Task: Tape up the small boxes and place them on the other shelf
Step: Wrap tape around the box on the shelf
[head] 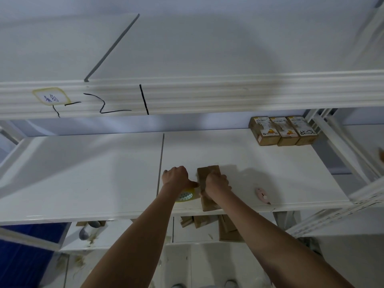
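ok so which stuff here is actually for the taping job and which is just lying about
For the job:
box under the right hand
tape roll under the left hand
three boxes at the shelf's back right

Lying about:
pink tool
cardboard pieces on the lower shelf

- Cool, even, fairly bright light; whites carry a bluish-grey cast.
- A large soft shadow darkens the upper shelf (207, 48) board.
- A brighter patch glows on the back wall just under the upper shelf's front rail.
- The hands and small box (208, 173) throw a soft shadow rightwards across the middle shelf (83, 173).
- Wide-angle distortion bends shelf edges and the uprights at right.
- Motion blur smears the front rail and frame corners; labels on the three far boxes (283, 130) are unreadable.
- The floor area below is dimmer.
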